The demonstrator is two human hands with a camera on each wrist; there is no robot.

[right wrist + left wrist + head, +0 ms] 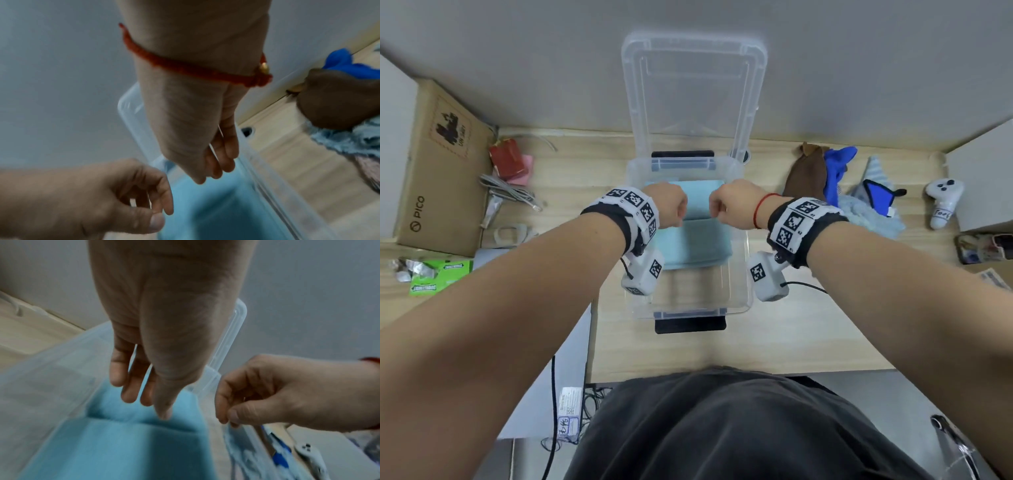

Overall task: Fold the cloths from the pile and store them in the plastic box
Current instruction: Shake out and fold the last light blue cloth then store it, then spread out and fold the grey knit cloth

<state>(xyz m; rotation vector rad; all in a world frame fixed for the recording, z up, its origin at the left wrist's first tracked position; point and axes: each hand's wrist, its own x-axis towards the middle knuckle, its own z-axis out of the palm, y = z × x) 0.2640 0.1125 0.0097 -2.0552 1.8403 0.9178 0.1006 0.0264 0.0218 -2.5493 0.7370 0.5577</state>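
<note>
The clear plastic box (750, 294) stands mid-table with its lid (693, 96) propped upright behind it. A folded light blue cloth (695, 246) lies in the box's far half. My left hand (671, 205) and right hand (729, 205) hover side by side just above it, holding nothing. In the left wrist view the left hand (144, 395) hangs with relaxed fingers over the cloth (123, 443). The right hand (216, 162) has its fingers loosely curled over the cloth (216, 211). The pile of cloths (835, 185), brown, blue and pale blue, lies to the right of the box.
A cardboard box (438, 164) stands at the far left, with a red packet (506, 161), grey cables (506, 192) and a green packet (438, 274) near it. A white controller (943, 202) and a white box (979, 178) sit at the right.
</note>
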